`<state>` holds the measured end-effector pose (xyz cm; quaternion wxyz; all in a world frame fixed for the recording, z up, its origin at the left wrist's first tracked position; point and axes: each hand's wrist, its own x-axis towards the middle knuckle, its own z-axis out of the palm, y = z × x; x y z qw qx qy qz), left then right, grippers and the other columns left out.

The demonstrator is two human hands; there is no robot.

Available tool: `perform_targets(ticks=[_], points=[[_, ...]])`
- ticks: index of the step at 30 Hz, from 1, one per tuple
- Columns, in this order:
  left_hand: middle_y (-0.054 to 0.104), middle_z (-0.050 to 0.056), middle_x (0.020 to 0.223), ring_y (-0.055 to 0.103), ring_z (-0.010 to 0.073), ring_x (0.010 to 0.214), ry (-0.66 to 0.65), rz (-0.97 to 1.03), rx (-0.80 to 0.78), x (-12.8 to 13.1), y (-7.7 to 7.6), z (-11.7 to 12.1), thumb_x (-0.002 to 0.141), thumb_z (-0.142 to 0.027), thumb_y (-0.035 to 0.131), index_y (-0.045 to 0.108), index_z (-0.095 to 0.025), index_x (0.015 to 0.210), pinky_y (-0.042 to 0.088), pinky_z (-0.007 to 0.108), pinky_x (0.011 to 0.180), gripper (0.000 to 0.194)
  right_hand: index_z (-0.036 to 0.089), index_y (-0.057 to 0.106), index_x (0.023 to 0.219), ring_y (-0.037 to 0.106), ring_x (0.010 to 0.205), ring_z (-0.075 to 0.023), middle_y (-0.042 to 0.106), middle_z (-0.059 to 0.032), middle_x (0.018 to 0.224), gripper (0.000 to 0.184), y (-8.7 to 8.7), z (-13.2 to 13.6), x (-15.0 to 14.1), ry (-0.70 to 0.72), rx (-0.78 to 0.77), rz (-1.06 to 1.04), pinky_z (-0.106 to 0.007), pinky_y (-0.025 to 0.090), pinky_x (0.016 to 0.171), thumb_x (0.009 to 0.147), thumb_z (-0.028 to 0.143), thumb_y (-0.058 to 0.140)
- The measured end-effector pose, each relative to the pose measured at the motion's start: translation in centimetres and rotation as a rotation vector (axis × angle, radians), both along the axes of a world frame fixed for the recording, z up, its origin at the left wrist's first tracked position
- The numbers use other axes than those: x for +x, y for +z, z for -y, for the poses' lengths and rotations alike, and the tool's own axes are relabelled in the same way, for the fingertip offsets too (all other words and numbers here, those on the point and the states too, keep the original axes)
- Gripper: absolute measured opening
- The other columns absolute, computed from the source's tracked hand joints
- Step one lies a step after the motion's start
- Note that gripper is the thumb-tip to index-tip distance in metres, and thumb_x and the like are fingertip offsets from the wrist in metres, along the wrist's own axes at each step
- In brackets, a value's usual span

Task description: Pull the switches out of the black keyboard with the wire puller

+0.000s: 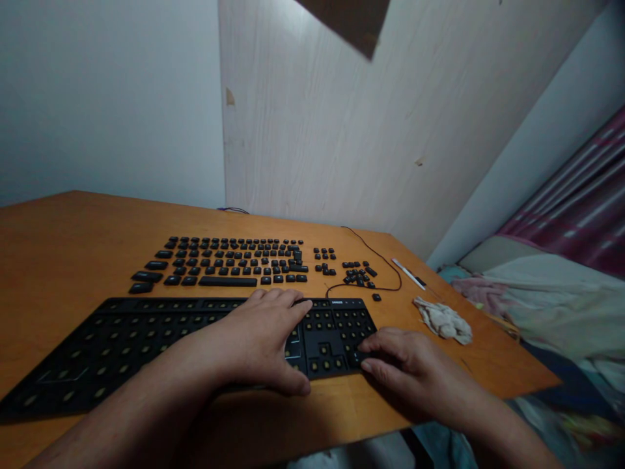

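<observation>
A black keyboard [322,374] with its keycaps off lies along the desk's front, its bare switch posts showing. My left hand [258,339] spans it right of the middle, fingers at the back edge and thumb at the front edge, holding it. At the lower left of the number pad sits a black keycap [356,357], with a small light mark on it. The thumb and forefinger of my right hand [410,365] close on that keycap from the right; its other fingers are curled and partly hidden.
Behind the keyboard, loose keycaps [228,281] lie in rows, with a jumbled group [359,276] and a single keycap [376,297] farther right. A cable [375,251] loops around that group. A white stick-like item [409,273] and crumpled cloth [443,320] lie near the desk's right edge.
</observation>
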<state>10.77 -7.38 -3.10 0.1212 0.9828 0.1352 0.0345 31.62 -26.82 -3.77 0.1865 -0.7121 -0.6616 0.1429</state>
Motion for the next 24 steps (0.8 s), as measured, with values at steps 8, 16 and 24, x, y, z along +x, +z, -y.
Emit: perform_targets(ticks=[8,16,24], points=[[0.042,0.013,0.146,0.037,0.0362,0.133,-0.003,-0.002,0.005,0.0,0.0,0.0,0.053,-0.069,0.069,0.044,-0.021,0.142,0.028,0.049,0.111,0.103,0.021,0.064,0.088,0.059,0.073,-0.0135,0.066,-0.0003,0.082,0.008,0.7,-0.4,-0.5,-0.016,-0.065,-0.028,-0.023,0.041,0.064,0.089,0.025,0.057],[0.041,0.014,0.147,0.037,0.0365,0.133,-0.01,-0.003,0.023,0.0,-0.1,-0.1,0.054,-0.071,0.067,0.043,-0.021,0.143,0.028,0.049,0.111,0.105,0.021,0.062,0.084,0.057,0.069,-0.0128,0.064,0.0015,0.077,0.005,0.9,-0.7,-0.6,-0.03,-0.112,-0.05,-0.022,0.039,0.061,0.086,0.021,0.058],[0.04,0.014,0.146,0.037,0.0367,0.133,-0.005,-0.003,0.022,0.1,-0.2,-0.2,0.053,-0.072,0.067,0.042,-0.021,0.143,0.028,0.049,0.111,0.106,0.021,0.061,0.083,0.057,0.07,-0.0129,0.064,0.0013,0.078,0.008,1.5,-1.0,-0.6,0.019,-0.15,-0.046,-0.022,0.04,0.062,0.086,0.017,0.055]])
